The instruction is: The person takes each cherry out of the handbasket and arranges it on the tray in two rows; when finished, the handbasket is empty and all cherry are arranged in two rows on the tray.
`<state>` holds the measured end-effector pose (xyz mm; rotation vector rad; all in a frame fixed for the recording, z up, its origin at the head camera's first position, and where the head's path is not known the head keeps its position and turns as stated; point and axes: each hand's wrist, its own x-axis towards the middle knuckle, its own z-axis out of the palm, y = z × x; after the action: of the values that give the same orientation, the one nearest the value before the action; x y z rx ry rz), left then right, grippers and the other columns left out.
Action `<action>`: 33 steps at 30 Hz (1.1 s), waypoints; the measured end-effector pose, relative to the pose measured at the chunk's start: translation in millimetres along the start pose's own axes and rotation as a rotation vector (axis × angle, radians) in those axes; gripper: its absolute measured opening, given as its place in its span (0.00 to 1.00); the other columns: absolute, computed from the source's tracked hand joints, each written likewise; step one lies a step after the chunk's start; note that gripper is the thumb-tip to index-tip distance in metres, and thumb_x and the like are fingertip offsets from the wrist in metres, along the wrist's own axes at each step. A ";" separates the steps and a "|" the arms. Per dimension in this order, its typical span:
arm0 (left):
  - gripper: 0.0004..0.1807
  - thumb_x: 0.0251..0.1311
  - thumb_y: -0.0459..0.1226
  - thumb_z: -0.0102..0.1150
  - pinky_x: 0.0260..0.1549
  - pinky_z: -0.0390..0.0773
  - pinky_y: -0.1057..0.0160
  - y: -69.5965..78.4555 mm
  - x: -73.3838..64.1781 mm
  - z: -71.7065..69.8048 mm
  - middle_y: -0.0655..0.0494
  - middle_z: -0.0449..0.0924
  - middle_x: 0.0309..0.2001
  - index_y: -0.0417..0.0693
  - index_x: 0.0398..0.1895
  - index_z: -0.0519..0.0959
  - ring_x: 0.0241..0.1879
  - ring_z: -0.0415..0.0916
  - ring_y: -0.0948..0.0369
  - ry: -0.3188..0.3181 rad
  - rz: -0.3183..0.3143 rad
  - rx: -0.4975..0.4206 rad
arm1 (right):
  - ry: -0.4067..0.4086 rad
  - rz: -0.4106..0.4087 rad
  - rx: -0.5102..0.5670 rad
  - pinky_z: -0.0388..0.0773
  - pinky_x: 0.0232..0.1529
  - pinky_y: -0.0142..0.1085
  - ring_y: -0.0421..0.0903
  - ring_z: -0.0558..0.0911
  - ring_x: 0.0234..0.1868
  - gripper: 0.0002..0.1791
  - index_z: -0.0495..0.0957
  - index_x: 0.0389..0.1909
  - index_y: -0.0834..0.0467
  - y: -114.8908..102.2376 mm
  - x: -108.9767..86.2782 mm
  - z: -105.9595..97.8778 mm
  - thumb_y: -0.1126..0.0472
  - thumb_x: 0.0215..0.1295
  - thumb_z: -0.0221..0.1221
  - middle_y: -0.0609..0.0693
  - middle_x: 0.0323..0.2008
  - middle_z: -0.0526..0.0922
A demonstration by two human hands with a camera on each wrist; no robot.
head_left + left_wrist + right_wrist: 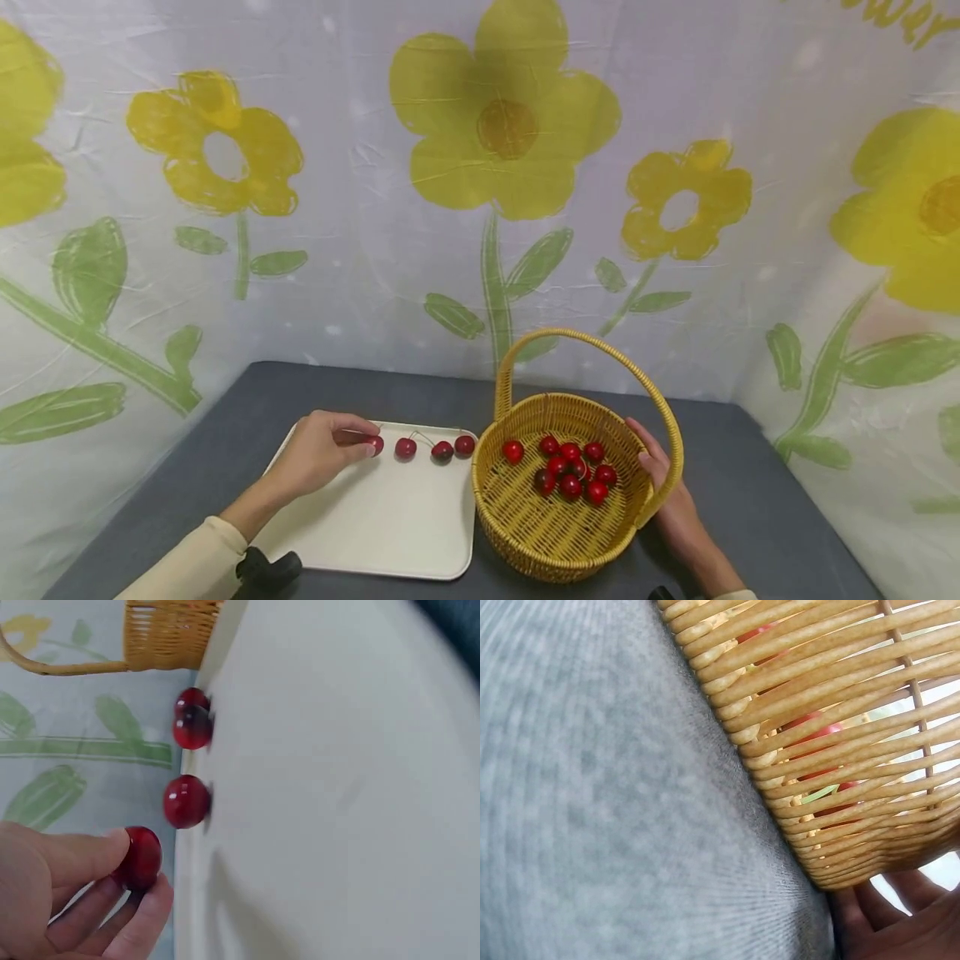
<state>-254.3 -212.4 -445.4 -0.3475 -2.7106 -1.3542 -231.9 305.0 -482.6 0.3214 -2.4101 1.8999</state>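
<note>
My left hand [318,454] pinches a dark red cherry [141,859] between thumb and fingers, over the far left part of a white tray [390,525]. Right of it, along the tray's far edge, lie a single cherry [405,448] and two more close together, a darker cherry [442,452] and a red cherry [464,446]. On the right, my right hand [671,492] holds the side of a yellow wicker basket [517,542], thumb at the rim and fingers along the outer wall. Several red cherries [570,471] lie in the basket, mostly bunched toward its far right.
The basket's tall arched handle [592,340] rises over its opening. Basket and tray stand side by side on a dark grey table [757,500]. A flower-printed cloth [337,275] hangs behind the table and at both sides.
</note>
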 end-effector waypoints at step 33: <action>0.14 0.63 0.34 0.78 0.46 0.88 0.59 4.8 20.1 18.0 0.50 0.94 0.46 0.44 0.51 0.92 0.46 0.93 0.55 0.017 0.060 0.073 | 0.001 0.001 0.001 0.72 0.66 0.21 0.25 0.69 0.75 0.30 0.53 0.89 0.43 4.1 2.1 -1.2 0.47 0.93 0.35 0.56 0.87 0.57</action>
<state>-272.2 -192.0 -448.8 -0.4058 -2.7043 -1.2331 -234.9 306.8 -485.9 0.3191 -2.4100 1.9011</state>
